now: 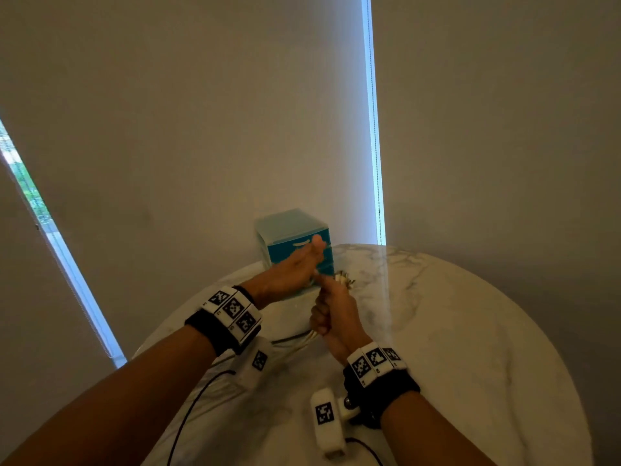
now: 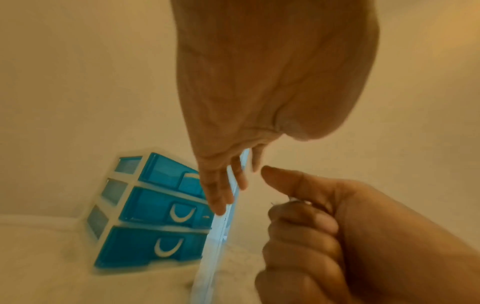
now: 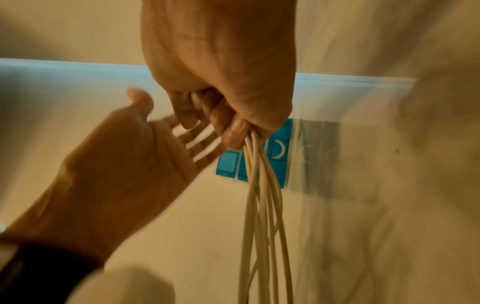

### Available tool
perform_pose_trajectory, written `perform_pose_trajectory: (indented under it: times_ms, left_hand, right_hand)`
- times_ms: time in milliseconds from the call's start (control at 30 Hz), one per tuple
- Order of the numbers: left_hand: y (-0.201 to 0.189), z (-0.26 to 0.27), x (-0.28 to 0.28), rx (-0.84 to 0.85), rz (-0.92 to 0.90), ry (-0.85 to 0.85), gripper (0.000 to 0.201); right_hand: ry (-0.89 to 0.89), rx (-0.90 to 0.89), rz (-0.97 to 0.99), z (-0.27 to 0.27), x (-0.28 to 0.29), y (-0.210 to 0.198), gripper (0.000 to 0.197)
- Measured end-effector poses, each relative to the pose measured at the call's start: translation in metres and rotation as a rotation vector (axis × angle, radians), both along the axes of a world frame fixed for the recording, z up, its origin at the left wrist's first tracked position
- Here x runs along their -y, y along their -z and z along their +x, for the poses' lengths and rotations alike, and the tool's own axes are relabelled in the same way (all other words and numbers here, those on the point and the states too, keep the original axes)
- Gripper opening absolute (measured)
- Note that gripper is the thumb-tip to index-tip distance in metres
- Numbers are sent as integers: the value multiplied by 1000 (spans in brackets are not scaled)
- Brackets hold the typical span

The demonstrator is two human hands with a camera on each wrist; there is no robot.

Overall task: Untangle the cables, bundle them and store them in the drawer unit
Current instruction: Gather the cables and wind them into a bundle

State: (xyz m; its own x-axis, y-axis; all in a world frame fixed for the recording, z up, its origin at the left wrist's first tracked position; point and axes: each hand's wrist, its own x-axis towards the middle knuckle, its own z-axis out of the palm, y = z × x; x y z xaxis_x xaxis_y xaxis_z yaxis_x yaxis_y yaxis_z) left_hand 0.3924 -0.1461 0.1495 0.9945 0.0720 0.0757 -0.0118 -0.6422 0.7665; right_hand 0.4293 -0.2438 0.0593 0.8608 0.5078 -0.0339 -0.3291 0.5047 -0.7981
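Observation:
A small drawer unit (image 1: 291, 237) with three blue drawers, all closed, stands at the table's far edge; it also shows as the drawer unit (image 2: 155, 216) and the drawer unit (image 3: 280, 152) in the wrist views. My right hand (image 1: 331, 307) is a fist gripping a bundle of white cables (image 1: 343, 280), right in front of the unit. In the right wrist view the cables (image 3: 259, 195) hang down from the right hand (image 3: 228, 92). My left hand (image 1: 295, 264) reaches to the unit's front with straight fingers (image 2: 221, 189), near the top drawer; whether it touches is unclear. It holds nothing.
The round white marble table (image 1: 470, 331) carries the unit near the wall. Thin black leads (image 1: 188, 408) from the wrist cameras trail over its near side. A bright window gap (image 1: 374, 129) runs down the wall behind the unit.

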Motion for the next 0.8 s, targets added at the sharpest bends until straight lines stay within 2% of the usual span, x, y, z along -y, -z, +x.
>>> perform_pose_trajectory:
  times_ms: [100,167,200,267,367,467,533,567,667,733,800]
  left_hand:
    - [22,-12,-11,-382,16,-25,103]
    - [32,-19,-15,-492,12,1,120]
    - [36,-22,-15,-494,23,6,121]
    - [44,-26,-14,-473,45,15,103]
    - [52,-33,-13,-485,54,56,67]
    - [56,-33,-14,-500,-144,117,50]
    - [52,-33,-14,-521,-191,128,49]
    - [50,-32,-15,-548,-159,122,54]
    - [44,-30,-17,-588,99,36,76]
    - [45,-30,-16,-467,288,-6,76]
    - [42,-27,-16,-273,606,-59,67]
  right_hand:
    - [-7,-20,94,7,9,0,46]
    - [-20,-64,134,14,11,0,50]
    - [-26,-97,156,16,12,0,47]
    - [-28,-174,203,22,15,1,41]
    - [-36,-295,248,28,22,1,47]
    - [-30,-362,306,34,25,1,48]
    - [-25,-388,329,38,26,2,47]
    - [-1,-406,341,42,28,3,48]
    - [94,-461,358,54,38,5,53]
    - [153,-472,321,57,41,5,52]
    - [207,-433,277,61,42,2,49]
